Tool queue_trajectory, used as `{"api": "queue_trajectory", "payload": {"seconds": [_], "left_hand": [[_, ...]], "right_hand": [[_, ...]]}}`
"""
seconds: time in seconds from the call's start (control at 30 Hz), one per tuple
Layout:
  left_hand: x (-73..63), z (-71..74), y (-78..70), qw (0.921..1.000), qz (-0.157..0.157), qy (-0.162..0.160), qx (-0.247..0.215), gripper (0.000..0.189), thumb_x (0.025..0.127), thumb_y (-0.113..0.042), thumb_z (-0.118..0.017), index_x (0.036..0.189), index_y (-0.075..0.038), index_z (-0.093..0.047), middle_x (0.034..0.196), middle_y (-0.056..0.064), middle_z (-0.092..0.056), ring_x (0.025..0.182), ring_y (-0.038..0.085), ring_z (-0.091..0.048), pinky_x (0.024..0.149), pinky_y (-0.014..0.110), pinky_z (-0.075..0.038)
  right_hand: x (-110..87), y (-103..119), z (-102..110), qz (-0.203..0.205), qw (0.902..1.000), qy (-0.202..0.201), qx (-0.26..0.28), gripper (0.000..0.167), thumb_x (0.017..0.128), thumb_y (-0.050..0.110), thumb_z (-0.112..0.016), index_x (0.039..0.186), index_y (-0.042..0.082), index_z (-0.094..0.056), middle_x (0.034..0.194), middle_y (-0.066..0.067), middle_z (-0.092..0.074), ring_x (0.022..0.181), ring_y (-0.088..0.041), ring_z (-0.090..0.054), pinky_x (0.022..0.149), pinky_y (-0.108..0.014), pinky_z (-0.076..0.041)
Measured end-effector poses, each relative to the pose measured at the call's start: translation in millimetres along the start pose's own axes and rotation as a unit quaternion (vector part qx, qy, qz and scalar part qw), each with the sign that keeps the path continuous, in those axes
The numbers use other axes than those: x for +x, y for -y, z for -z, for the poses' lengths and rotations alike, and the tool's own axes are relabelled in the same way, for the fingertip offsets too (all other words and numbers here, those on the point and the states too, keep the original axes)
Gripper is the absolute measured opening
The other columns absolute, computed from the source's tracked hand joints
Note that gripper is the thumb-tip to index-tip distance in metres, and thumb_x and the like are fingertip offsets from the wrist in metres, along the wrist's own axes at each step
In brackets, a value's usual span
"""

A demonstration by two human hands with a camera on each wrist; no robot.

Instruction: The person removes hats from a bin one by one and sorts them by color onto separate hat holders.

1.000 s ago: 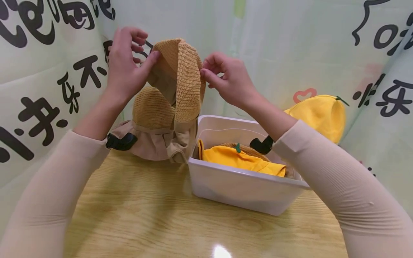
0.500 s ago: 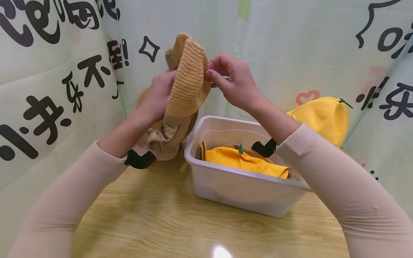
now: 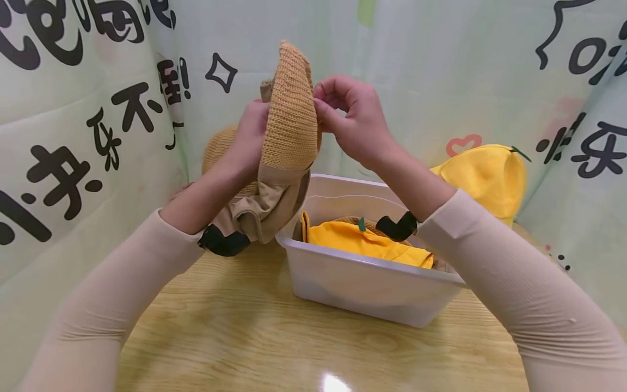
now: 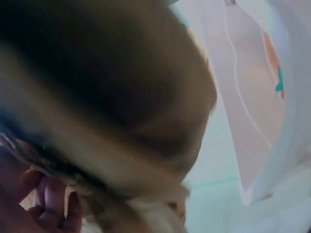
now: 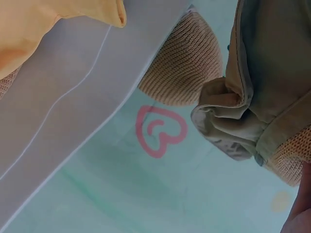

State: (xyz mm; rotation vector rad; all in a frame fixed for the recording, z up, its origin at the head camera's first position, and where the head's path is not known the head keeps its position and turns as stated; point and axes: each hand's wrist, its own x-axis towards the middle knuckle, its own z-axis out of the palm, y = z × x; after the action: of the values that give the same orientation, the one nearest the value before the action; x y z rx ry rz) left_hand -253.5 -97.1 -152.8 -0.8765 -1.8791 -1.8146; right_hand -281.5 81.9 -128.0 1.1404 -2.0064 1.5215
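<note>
A tan hat with a knitted crown [image 3: 291,114] and a beige cloth brim is held up, tilted, left of the bin. My left hand [image 3: 252,128] grips it from the left; its fingertips are hidden behind the crown in the head view. Curled fingers [image 4: 51,199] show against the hat's blurred cloth [image 4: 146,102] in the left wrist view. With thumb and fingertips, my right hand [image 3: 352,117] pinches the crown's right side. The right wrist view shows the hat's brim [image 5: 279,73] hanging down. Behind my left hand sits a second tan knitted hat [image 3: 217,147].
A pale plastic bin [image 3: 362,288] stands on the wooden table [image 3: 235,332], holding a folded yellow hat [image 3: 367,245] and some tan knitwear. Another yellow hat [image 3: 490,177] with a green stem sits behind it at right. A printed curtain [image 3: 406,71] hangs close behind.
My left hand has moved right and down from the hat's upper left edge to its left side, partly behind the crown. The hat has turned more upright; my right hand keeps its pinch.
</note>
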Motion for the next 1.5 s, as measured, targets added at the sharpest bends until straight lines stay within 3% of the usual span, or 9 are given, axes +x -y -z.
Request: {"api": "queue_trajectory", "payload": {"seconds": [0.07, 0.17, 0.37, 0.53, 0.63, 0.87, 1.17, 1.4, 1.5], "left_hand": [[0.3, 1.9, 1.9, 0.9978, -0.038, -0.014, 0.053, 0.023, 0.092, 0.008, -0.054, 0.073, -0.001, -0.064, 0.070, 0.001, -0.059, 0.066, 0.011, -0.053, 0.064, 0.025, -0.047], [-1.1, 2.7, 3.4, 0.9962, -0.057, -0.026, 0.061, 0.030, 0.092, 0.009, -0.050, 0.066, -0.005, -0.056, 0.066, 0.000, -0.053, 0.063, 0.012, -0.047, 0.062, 0.025, -0.044], [2.0, 4.9, 0.9, 0.9807, -0.054, -0.097, 0.161, 0.039, 0.092, 0.008, -0.046, 0.060, -0.014, -0.045, 0.061, -0.007, -0.044, 0.060, 0.003, -0.037, 0.061, 0.018, -0.034], [2.2, 8.1, -0.1, 0.9745, -0.067, -0.060, 0.206, 0.012, 0.092, 0.001, -0.060, 0.086, 0.001, -0.069, 0.076, 0.006, -0.063, 0.067, 0.012, -0.053, 0.065, 0.020, -0.044], [0.6, 13.4, -1.8, 0.9740, -0.061, -0.060, 0.210, 0.015, 0.096, -0.007, -0.061, 0.101, 0.003, -0.071, 0.088, 0.010, -0.066, 0.075, 0.013, -0.058, 0.070, 0.019, -0.048], [-0.2, 33.1, -9.9, 0.9619, -0.080, -0.089, 0.246, 0.018, 0.098, -0.018, -0.062, 0.100, -0.001, -0.068, 0.087, 0.001, -0.064, 0.078, 0.012, -0.059, 0.073, 0.020, -0.049], [1.6, 56.4, -18.5, 0.9227, -0.137, -0.107, 0.344, 0.023, 0.097, -0.019, -0.059, 0.101, 0.002, -0.069, 0.091, -0.008, -0.056, 0.082, 0.004, -0.059, 0.072, 0.015, -0.052], [1.9, 69.8, -20.6, 0.8858, -0.169, -0.103, 0.419, 0.024, 0.100, -0.019, -0.058, 0.104, 0.002, -0.070, 0.094, 0.004, -0.057, 0.086, 0.006, -0.056, 0.072, 0.009, -0.049], [1.0, 75.2, -21.9, 0.8773, -0.167, -0.095, 0.440, 0.026, 0.102, -0.020, -0.058, 0.106, 0.003, -0.069, 0.097, 0.010, -0.059, 0.089, 0.009, -0.055, 0.077, 0.010, -0.050]], "right_hand": [[-0.7, 1, -1, -0.003, 0.9999, 0.007, 0.007, 0.005, 0.097, 0.001, -0.061, 0.093, 0.003, -0.062, 0.084, -0.008, -0.062, 0.077, -0.021, -0.063, 0.070, -0.027, -0.059], [-1.5, 0, -1, -0.006, 0.9999, 0.013, 0.005, 0.004, 0.098, 0.002, -0.060, 0.094, 0.003, -0.061, 0.085, -0.008, -0.061, 0.078, -0.020, -0.064, 0.071, -0.028, -0.060], [-0.6, -2, -1, -0.031, 0.9992, -0.003, 0.026, 0.008, 0.098, 0.007, -0.062, 0.098, 0.000, -0.060, 0.086, -0.007, -0.061, 0.079, -0.020, -0.065, 0.071, -0.028, -0.060], [-0.2, -6, 1, -0.030, 0.9982, -0.010, 0.051, 0.006, 0.099, 0.004, -0.059, 0.098, -0.002, -0.059, 0.086, -0.008, -0.063, 0.079, -0.020, -0.066, 0.070, -0.028, -0.060], [0.6, -7, 1, -0.032, 0.9984, -0.012, 0.044, 0.007, 0.099, 0.004, -0.059, 0.099, -0.002, -0.059, 0.088, -0.009, -0.065, 0.081, -0.021, -0.068, 0.072, -0.028, -0.060], [2.6, -10, 5, -0.033, 0.9991, -0.028, -0.006, 0.011, 0.099, 0.008, -0.059, 0.102, -0.002, -0.060, 0.089, -0.007, -0.065, 0.082, -0.020, -0.067, 0.074, -0.028, -0.059], [5.4, -16, 10, -0.027, 0.9987, -0.028, -0.033, 0.012, 0.099, 0.010, -0.060, 0.103, -0.001, -0.060, 0.089, -0.006, -0.064, 0.082, -0.019, -0.067, 0.073, -0.027, -0.059], [9.9, -18, 8, -0.021, 0.9967, -0.030, -0.072, 0.013, 0.098, 0.013, -0.063, 0.101, 0.000, -0.061, 0.088, -0.004, -0.063, 0.081, -0.017, -0.065, 0.073, -0.025, -0.058], [11.4, -20, 9, -0.015, 0.9937, -0.030, -0.107, 0.014, 0.098, 0.014, -0.062, 0.100, 0.000, -0.061, 0.087, -0.003, -0.062, 0.079, -0.017, -0.064, 0.074, -0.025, -0.058]]}}
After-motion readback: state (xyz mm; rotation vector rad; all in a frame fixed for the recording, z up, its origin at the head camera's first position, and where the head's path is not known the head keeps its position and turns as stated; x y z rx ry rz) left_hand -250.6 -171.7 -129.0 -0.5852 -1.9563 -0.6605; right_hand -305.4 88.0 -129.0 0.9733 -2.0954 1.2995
